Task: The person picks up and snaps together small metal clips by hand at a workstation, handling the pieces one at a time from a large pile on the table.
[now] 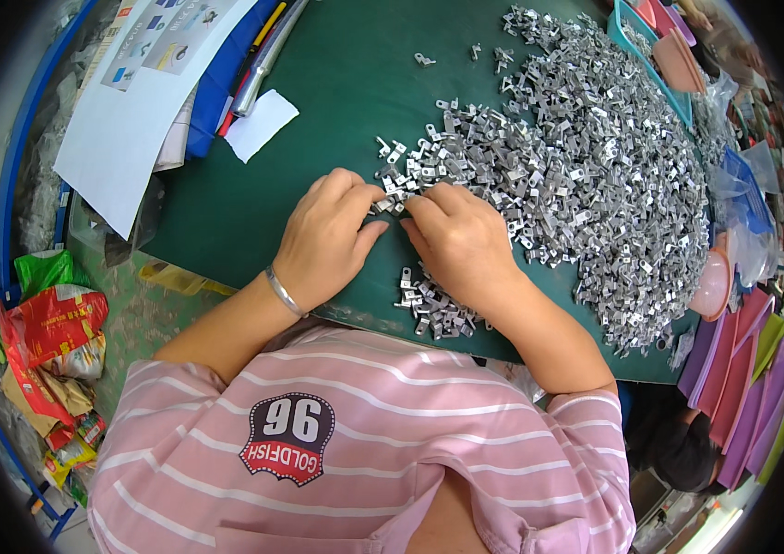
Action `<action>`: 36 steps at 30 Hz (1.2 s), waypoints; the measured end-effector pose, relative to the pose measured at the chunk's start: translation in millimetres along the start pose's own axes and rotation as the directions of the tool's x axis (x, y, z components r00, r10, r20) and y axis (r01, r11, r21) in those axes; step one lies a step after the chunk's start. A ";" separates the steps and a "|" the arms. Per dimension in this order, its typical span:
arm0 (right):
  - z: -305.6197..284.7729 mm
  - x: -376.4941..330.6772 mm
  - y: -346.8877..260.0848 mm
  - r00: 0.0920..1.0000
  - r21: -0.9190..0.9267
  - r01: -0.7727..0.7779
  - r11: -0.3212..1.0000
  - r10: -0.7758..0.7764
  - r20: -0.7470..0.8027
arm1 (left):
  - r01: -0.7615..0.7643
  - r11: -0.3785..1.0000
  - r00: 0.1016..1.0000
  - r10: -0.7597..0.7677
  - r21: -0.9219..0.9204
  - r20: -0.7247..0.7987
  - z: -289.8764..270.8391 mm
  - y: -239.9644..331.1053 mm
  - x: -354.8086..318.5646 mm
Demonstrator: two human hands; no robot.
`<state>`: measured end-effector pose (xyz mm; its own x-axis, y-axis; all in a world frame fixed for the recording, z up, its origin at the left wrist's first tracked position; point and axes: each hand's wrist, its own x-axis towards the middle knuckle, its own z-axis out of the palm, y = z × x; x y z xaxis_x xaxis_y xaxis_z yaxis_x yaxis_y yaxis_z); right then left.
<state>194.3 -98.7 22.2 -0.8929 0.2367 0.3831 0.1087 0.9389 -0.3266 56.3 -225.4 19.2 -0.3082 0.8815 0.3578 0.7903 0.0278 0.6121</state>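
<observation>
A big heap of small bent metal brackets with holes covers the right side of the green table. At the heap's near-left edge, my left hand rests with curled fingers, its index fingertip by a few brackets and its thumb held apart. Facing it, my right hand bends down over the same brackets, thumb and fingers drawn close; what lies between their tips is hidden. A smaller cluster of brackets sits below my right hand, near the table's front edge. A metal bangle circles my left wrist.
Papers, a blue folder, pens and a torn white slip lie at the upper left. A turquoise basket stands at the far right, with a pink bowl and coloured bins beyond the right edge. Bags lie left below.
</observation>
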 end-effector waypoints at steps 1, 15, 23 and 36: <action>2.8 2.7 -0.9 1.000 -0.016 0.020 1.000 -0.019 0.012 | 0.005 1.000 1.000 -0.005 0.024 0.011 1.3 -2.6 0.6; -34.3 -13.1 13.8 0.602 0.665 -0.746 -0.041 0.387 0.699 | 0.103 0.928 0.994 -0.108 -0.358 0.006 -4.4 0.3 -0.2; -31.8 -27.0 20.1 0.608 0.669 -0.643 -0.372 0.284 0.742 | 0.382 0.404 0.921 -0.237 -0.831 0.308 5.2 10.4 -5.2; -33.3 -31.7 15.5 0.627 0.687 -0.621 -0.379 0.286 0.725 | 0.350 0.447 0.936 -0.204 -0.823 0.287 4.4 12.5 -8.6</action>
<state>238.9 -83.3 33.8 -0.8455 0.2356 -0.4791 0.2129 -0.6741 -0.7073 71.2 -230.5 20.6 -0.2975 0.9547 0.0071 -0.1910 -0.0668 0.9793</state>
